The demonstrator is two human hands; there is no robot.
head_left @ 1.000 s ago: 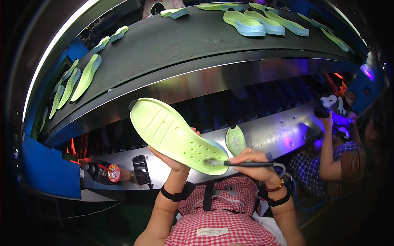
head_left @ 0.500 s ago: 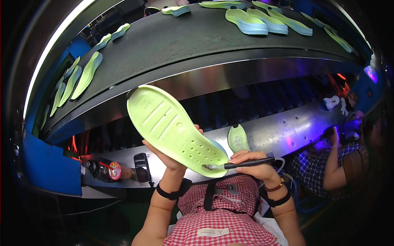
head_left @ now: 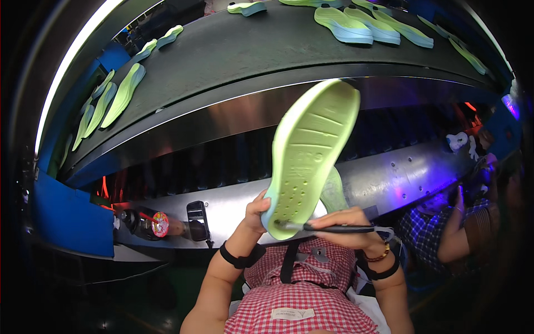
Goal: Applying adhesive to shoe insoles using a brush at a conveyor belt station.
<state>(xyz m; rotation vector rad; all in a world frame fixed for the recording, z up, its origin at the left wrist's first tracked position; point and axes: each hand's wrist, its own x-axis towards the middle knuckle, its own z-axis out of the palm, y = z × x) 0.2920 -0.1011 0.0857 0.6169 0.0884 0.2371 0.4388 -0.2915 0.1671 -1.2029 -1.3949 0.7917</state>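
Observation:
My left hand point(head_left: 256, 214) is closed on the side of a yellow-green shoe sole point(head_left: 311, 142) with a pale blue edge. The sole is tilted up, its grooved and perforated face toward me. A black-handled brush point(head_left: 351, 229) is in my right hand point(head_left: 346, 218), fingers wrapped round the handle. The bristles touch the sole's near end, just below the small holes. Another yellow-green sole point(head_left: 335, 192) lies on the metal ledge behind, partly hidden by the held one.
Several similar soles point(head_left: 123, 96) lie on the dark conveyor belt point(head_left: 239, 58) beyond. The metal ledge point(head_left: 389, 178) holds a dark phone-like object point(head_left: 197, 221) and a drink cup point(head_left: 161, 225) at left. At right sits a co-worker in a checked garment point(head_left: 425, 229).
The held sole has turned clockwise, its far end swinging from left to upper right. My left hand has shifted rightward with it. The brush stays against the near end.

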